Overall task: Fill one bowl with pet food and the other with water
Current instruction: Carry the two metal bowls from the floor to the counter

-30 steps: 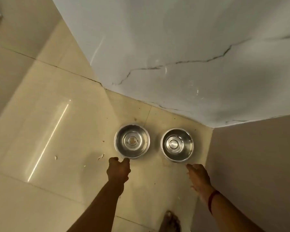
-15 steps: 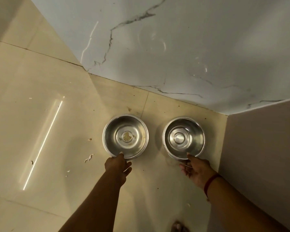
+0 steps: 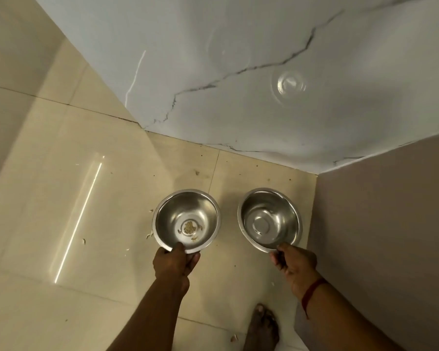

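Observation:
Two shiny steel bowls hang tilted above the beige floor in a room corner. The left bowl [image 3: 188, 214] has a few dry food scraps at its bottom. My left hand [image 3: 174, 264] pinches its near rim, thumb inside. The right bowl [image 3: 271, 216] is empty inside. My right hand [image 3: 293, 262], with a red thread at the wrist, grips that bowl's near rim. Both bowls are lifted off the tiles and tip toward me.
A white marbled wall [image 3: 238, 72] with dark veins rises behind the bowls. A beige wall [image 3: 390, 224] closes the right side. Small crumbs [image 3: 150, 234] lie on the floor tiles [image 3: 61, 198] left of the bowls. My bare foot [image 3: 262, 325] stands at the bottom.
Both hands reached the bowls' near rims, closed on them and lifted the bowls off the floor; the bowls now tilt toward me.

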